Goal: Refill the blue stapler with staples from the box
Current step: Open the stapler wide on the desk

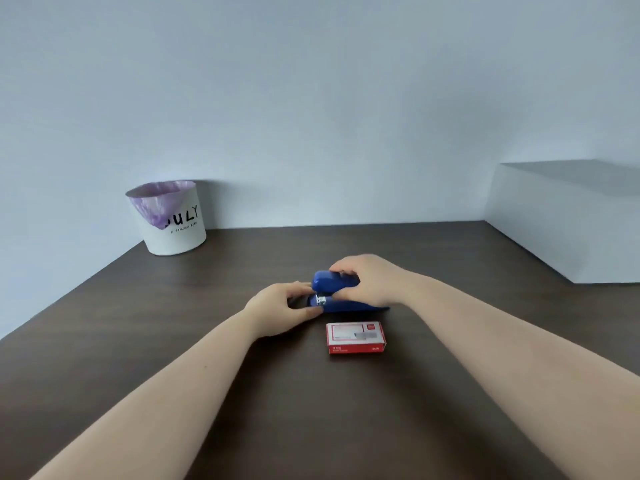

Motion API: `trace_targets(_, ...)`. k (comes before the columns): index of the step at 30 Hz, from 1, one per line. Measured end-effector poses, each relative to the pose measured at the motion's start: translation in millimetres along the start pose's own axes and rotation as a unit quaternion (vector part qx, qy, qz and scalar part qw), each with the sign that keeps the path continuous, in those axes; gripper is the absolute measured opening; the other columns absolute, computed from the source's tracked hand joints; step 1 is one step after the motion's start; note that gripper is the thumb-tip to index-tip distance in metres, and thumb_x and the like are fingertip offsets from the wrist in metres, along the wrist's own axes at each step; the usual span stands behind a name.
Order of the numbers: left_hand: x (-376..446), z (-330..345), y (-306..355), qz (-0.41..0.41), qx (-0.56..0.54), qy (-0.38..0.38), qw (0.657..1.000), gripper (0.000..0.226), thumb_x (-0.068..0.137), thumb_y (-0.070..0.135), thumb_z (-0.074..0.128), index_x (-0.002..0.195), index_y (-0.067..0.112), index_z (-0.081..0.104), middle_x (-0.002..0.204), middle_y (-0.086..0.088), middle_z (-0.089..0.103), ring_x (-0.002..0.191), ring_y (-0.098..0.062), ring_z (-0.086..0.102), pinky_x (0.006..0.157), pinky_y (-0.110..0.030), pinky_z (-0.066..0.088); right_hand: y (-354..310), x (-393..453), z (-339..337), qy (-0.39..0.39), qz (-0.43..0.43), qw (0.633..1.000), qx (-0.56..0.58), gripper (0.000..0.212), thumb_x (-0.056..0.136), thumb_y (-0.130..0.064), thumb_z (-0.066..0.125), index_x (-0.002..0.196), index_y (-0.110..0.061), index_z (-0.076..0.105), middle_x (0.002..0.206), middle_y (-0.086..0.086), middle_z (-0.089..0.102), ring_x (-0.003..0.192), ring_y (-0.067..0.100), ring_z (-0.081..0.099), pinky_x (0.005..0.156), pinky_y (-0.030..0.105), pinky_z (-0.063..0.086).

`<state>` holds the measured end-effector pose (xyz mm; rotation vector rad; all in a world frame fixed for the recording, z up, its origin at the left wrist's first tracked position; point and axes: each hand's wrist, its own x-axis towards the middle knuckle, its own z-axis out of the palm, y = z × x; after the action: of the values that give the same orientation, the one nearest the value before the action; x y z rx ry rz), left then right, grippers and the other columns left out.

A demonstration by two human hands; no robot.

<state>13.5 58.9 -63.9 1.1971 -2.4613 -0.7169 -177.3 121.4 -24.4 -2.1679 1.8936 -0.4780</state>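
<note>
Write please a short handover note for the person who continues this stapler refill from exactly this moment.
Left hand: fingers pinch the front end of the blue stapler at its base, holding it on the table.
Right hand: grips the stapler's top cover from above; the cover looks slightly lifted at the front, with the metal staple channel showing.
Staple box: red, lying flat and closed, just in front of the stapler, untouched.
Done: stapler is held, opening seems begun.
Left: swing the top fully open, open the box, load a strip of staples, close the stapler.

Home/office desk: dark wood top (450, 393), lined wastebasket (173, 230), plain wall (311, 98)
</note>
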Motion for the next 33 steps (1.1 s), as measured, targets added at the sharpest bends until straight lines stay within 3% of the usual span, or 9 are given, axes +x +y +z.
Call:
trace_targets(6, -0.1, -1.3, -2.8, 0.004, -0.007, 0.005, 1.0, 0.035, 0.083, 0.042, 0.062, 0.118, 0.04, 0.059, 0.117, 0.014, 0.066, 0.11, -0.012, 0.058, 0.101, -0.038, 0.045, -8.5, 10.8, 8.7, 0.033, 0.003, 0.999, 0.031, 0.03, 0.083, -0.03, 0.064, 0.107, -0.011, 0.06, 0.098, 0.003, 0.061, 0.083, 0.018, 0.053, 0.071, 0.027, 0.037)
trace_targets(11, 1.8, -1.7, -5.5, 0.001, 0.015, 0.014, 1.0, 0.046, 0.084, 0.036, 0.064, 0.127, 0.023, 0.056, 0.128, 0.005, 0.062, 0.121, -0.015, 0.054, 0.103, -0.025, 0.038, -0.8, -2.2, -0.7, 0.15, 0.029, 0.967, 0.202, 0.026, 0.082, -0.03, 0.067, 0.103, -0.016, 0.06, 0.085, -0.006, 0.061, 0.073, 0.009, 0.054, 0.063, 0.021, 0.04)
trace_targets(13, 2.0, -1.5, -6.9, 0.0, 0.021, 0.006, 1.0, 0.047, 0.084, 0.037, 0.064, 0.128, 0.023, 0.056, 0.131, 0.005, 0.06, 0.123, -0.015, 0.052, 0.103, -0.025, 0.036, 6.0, -11.6, -4.2, 0.181, 0.048, 0.943, 0.276, 0.028, 0.084, -0.029, 0.066, 0.107, -0.016, 0.06, 0.094, -0.003, 0.065, 0.081, 0.011, 0.058, 0.072, 0.023, 0.047)
trace_targets(16, 2.5, -2.3, -10.4, 0.004, 0.032, -0.004, 0.999, 0.046, 0.083, 0.041, 0.062, 0.127, 0.026, 0.057, 0.127, 0.005, 0.064, 0.12, -0.016, 0.055, 0.103, -0.03, 0.041, 15.5, -24.0, -8.2, 0.206, 0.059, 0.904, 0.369, 0.022, 0.086, -0.022, 0.065, 0.106, -0.013, 0.06, 0.102, 0.007, 0.065, 0.093, 0.023, 0.061, 0.09, 0.041, 0.05)
trace_targets(19, 0.0, -3.2, -10.5, 0.004, 0.036, -0.003, 0.999, 0.046, 0.084, 0.041, 0.062, 0.127, 0.027, 0.056, 0.13, 0.005, 0.062, 0.123, -0.014, 0.053, 0.107, -0.033, 0.04, 23.2, -32.6, -10.1, 0.213, 0.056, 0.882, 0.417, 0.02, 0.086, -0.018, 0.064, 0.104, -0.024, 0.056, 0.109, 0.012, 0.064, 0.106, 0.03, 0.061, 0.095, 0.049, 0.051)
trace_targets(22, -2.5, -2.5, -10.8, 0.004, 0.039, -0.001, 0.999, 0.046, 0.083, 0.041, 0.062, 0.127, 0.025, 0.056, 0.129, 0.005, 0.063, 0.122, -0.014, 0.054, 0.107, -0.032, 0.04, 25.5, -36.8, -11.0, 0.213, 0.031, 0.881, 0.422, 0.041, 0.087, -0.013, 0.062, 0.114, -0.04, 0.047, 0.108, 0.015, 0.063, 0.104, 0.03, 0.062, 0.092, 0.048, 0.053)
trace_targets(27, -7.2, -7.2, -14.0, 0.007, 0.038, 0.007, 0.999, 0.04, 0.085, 0.036, 0.063, 0.123, 0.023, 0.059, 0.12, 0.005, 0.066, 0.114, -0.015, 0.059, 0.101, -0.028, 0.043, 38.4, -49.4, -9.4, 0.245, 0.054, 0.853, 0.458, 0.027, 0.087, -0.006, 0.06, 0.102, -0.027, 0.054, 0.115, 0.016, 0.057, 0.107, 0.028, 0.063, 0.088, 0.045, 0.056)
trace_targets(30, -10.5, -8.2, -16.8, 0.004, 0.04, 0.025, 0.999, 0.044, 0.085, 0.035, 0.064, 0.126, 0.021, 0.057, 0.128, 0.005, 0.062, 0.121, -0.013, 0.054, 0.104, -0.025, 0.039, 64.6, -66.3, 0.6, 0.257, 0.104, 0.888, 0.368, 0.017, 0.085, -0.012, 0.065, 0.094, -0.025, 0.058, 0.108, 0.008, 0.061, 0.104, 0.025, 0.061, 0.089, 0.041, 0.055)
trace_targets(33, -10.4, -8.5, -16.6, 0.003, 0.046, 0.027, 0.999, 0.047, 0.085, 0.035, 0.063, 0.129, 0.02, 0.054, 0.134, 0.003, 0.059, 0.126, -0.014, 0.051, 0.108, -0.027, 0.036, 75.0, -75.4, 5.7, 0.243, 0.127, 0.922, 0.272, 0.018, 0.083, -0.02, 0.068, 0.101, -0.022, 0.066, 0.102, -0.005, 0.064, 0.099, 0.016, 0.059, 0.082, 0.022, 0.046)
